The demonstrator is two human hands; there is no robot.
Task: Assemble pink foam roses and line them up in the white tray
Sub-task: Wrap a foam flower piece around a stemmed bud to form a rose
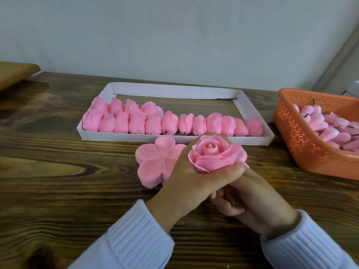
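Just beyond the fingers, a white tray (250, 105) set lengthwise across the bench (58, 171), its near rim partly covered by the held bloom. Inside it, finished roses (171, 123) on their sides: one full row along the near wall, a short second row behind at the left end. Long axes running away from the fingers, stem ends toward the near rim. Left of the fingers and partly hidden behind the left hand (186, 175), a stack of flat petal pieces (153, 162) on the bench. Well to the right, an orange basket (291, 136) of pink buds (330, 129) with dark stems. Above the bench, nearer than the tray, the assembled rose (215, 154): open face tilted up toward the camera, axis running down into the palm. Left-hand fingers clamped round its base, thumb across the front. Right hand (260, 202) tucked beneath, fingers curled; whether clamped on anything, impossible to tell.
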